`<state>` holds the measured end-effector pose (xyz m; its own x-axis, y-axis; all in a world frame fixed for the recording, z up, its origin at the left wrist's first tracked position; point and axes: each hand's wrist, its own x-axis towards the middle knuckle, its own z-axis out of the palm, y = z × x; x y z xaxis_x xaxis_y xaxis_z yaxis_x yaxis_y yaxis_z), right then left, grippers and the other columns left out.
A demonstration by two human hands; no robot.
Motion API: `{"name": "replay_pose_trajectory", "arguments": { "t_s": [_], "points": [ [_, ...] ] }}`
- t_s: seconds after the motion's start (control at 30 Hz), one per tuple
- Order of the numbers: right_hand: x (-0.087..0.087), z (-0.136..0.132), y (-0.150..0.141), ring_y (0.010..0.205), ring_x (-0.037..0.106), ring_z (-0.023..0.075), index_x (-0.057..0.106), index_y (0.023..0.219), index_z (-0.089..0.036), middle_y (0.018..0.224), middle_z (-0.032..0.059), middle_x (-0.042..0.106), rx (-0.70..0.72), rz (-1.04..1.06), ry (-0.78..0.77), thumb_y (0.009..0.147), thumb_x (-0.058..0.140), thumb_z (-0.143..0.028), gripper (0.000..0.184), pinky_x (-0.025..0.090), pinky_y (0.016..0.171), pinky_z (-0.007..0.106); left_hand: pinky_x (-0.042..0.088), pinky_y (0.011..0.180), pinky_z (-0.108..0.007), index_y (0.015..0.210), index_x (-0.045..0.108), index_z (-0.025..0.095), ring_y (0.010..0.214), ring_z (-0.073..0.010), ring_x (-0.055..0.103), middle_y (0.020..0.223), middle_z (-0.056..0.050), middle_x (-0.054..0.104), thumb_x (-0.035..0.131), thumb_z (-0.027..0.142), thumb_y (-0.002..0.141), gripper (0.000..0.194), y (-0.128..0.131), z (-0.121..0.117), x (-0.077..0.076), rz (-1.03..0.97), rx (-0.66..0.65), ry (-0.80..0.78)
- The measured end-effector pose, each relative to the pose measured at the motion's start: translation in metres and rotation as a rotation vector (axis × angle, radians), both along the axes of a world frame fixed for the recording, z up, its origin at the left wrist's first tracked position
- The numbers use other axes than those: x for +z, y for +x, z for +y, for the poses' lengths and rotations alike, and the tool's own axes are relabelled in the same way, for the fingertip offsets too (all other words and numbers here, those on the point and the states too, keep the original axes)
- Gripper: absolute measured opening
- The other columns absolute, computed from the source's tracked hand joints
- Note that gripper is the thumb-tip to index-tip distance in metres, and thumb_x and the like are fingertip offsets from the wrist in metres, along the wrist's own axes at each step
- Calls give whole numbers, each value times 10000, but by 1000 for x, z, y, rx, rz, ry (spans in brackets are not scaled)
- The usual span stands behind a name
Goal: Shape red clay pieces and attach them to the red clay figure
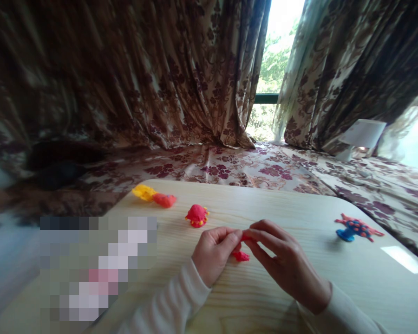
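Between the fingertips of both my hands is a small piece of red modelling clay (245,237), mostly hidden by the fingers. My left hand (216,253) pinches it from the left with thumb and forefinger. From the right, my right hand (284,255) closes its fingertips on the same piece. Just below the fingers, a second lump of red clay (242,256) shows. Beyond my left hand sits a red domed clay figure (197,215) with yellow bits around its lower edge.
On the pale wooden table (264,301), an orange clay figure (165,200) with a yellow tail (144,192) lies far left. A blue and coral clay model (357,227) stands at right. A blurred-out patch (101,269) covers the left side. Behind are a lamp (364,133) and curtains (195,69).
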<state>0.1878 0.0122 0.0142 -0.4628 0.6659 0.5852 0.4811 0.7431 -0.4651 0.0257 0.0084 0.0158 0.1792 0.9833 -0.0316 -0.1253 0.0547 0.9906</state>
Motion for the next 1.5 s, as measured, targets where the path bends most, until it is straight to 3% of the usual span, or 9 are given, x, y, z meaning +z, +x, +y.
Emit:
{"name": "replay_pose_trajectory", "arguments": {
  "t_s": [0.17,0.33,0.43,0.63,0.83,1.1,1.3,1.5],
  "points": [
    [-1,0,1,738,579,144,632,1025,-228,831,34,593,-1,31,19,889,507,-168,193,478,653,260,458,559,-247,685,666,101,556,-105,494,554,1,534,677,489,640,391,1,-1,-1,9,-8,-6],
    [-1,0,2,860,587,153,584,1122,-225,978,56,597,1,47,18,877,527,-158,261,484,738,259,457,544,-229,611,625,120,541,-91,470,537,14,504,632,454,704,347,1,-2,0,19,12,12],
    [1,0,2,839,587,148,609,1072,-236,953,49,595,29,22,-19,885,515,-165,221,484,724,252,468,539,-233,578,616,120,545,-96,476,540,10,495,615,461,719,369,1,-2,2,25,6,22],
    [-1,0,1,739,566,145,626,1033,-233,836,36,587,25,26,-23,891,503,-156,204,465,651,263,484,562,-242,789,676,104,584,-112,545,637,-17,574,651,457,694,367,3,-3,1,23,-12,20],
    [0,0,-1,817,582,158,593,1102,-242,938,56,593,6,20,-5,885,517,-168,242,480,709,272,461,561,-252,666,647,103,534,-107,516,535,7,526,640,474,693,372,0,-3,0,30,8,18],
    [3,-16,-11,727,557,132,624,872,-220,800,21,578,73,-8,-84,886,511,-162,128,444,655,241,404,612,-251,678,676,109,590,-116,491,565,-5,553,603,380,716,283,-14,-25,3,80,-36,49],
    [8,-29,-24,763,572,127,628,962,-243,868,24,595,82,2,-99,887,518,-180,148,444,686,230,359,595,-261,643,644,126,565,-113,446,545,5,526,545,377,761,295,-29,-38,1,133,-7,84],
    [17,-43,-31,738,568,126,645,844,-213,822,24,594,94,-65,-116,895,496,-181,160,434,681,232,362,587,-271,656,652,126,559,-122,460,552,-4,547,580,408,726,300,-37,-50,2,146,-25,92]
  ]
}}
